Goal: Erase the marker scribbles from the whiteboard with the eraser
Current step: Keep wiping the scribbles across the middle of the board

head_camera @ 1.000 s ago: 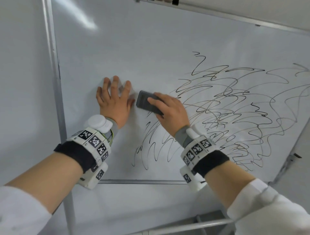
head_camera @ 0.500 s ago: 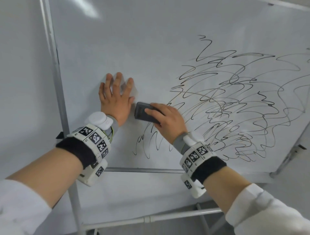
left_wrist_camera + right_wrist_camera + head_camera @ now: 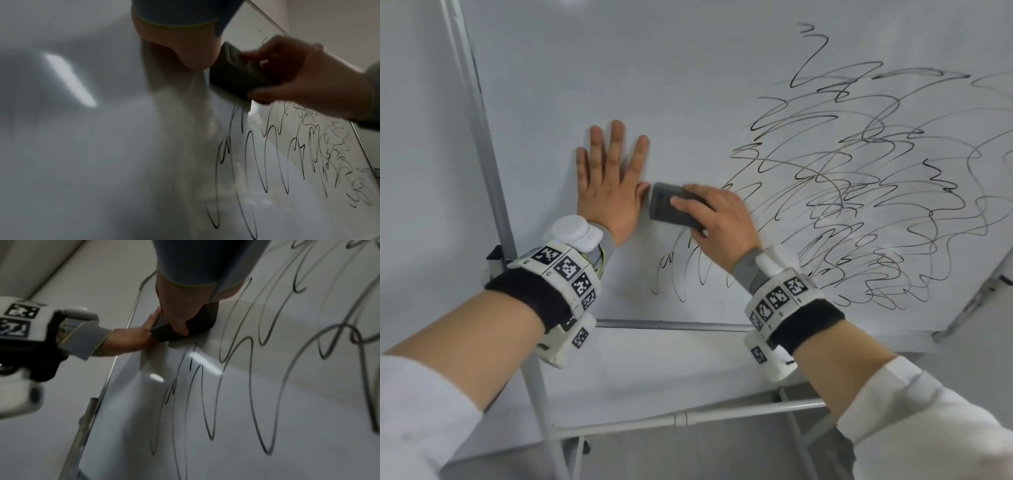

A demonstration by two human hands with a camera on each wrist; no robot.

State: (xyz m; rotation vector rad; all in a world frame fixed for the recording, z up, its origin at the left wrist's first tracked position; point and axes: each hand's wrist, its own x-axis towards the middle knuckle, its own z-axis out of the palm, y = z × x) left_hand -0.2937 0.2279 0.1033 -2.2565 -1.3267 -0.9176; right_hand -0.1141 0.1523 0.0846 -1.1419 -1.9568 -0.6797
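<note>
A whiteboard [image 3: 688, 85] fills the head view, with black marker scribbles [image 3: 859, 192] over its right and lower middle part. My right hand [image 3: 717, 226] grips a dark grey eraser [image 3: 667, 207] and presses it flat on the board at the scribbles' left edge. My left hand [image 3: 609, 181] lies flat on the bare board just left of the eraser, fingers straight, thumb touching the eraser's end. The left wrist view shows the eraser [image 3: 234, 73] in the right hand [image 3: 304, 78] above scribble loops [image 3: 267, 154]. In the right wrist view the eraser [image 3: 185, 327] sits under my thumb.
The board's metal frame [image 3: 482, 137] runs down the left side and its bottom rail [image 3: 671, 323] crosses below my wrists. A stand crossbar [image 3: 688, 418] lies lower down. A grey wall [image 3: 414, 171] is left of the board.
The right hand has slid the eraser down and left until it meets the left thumb. The left hand stays pressed on the board. The view has tilted downward.
</note>
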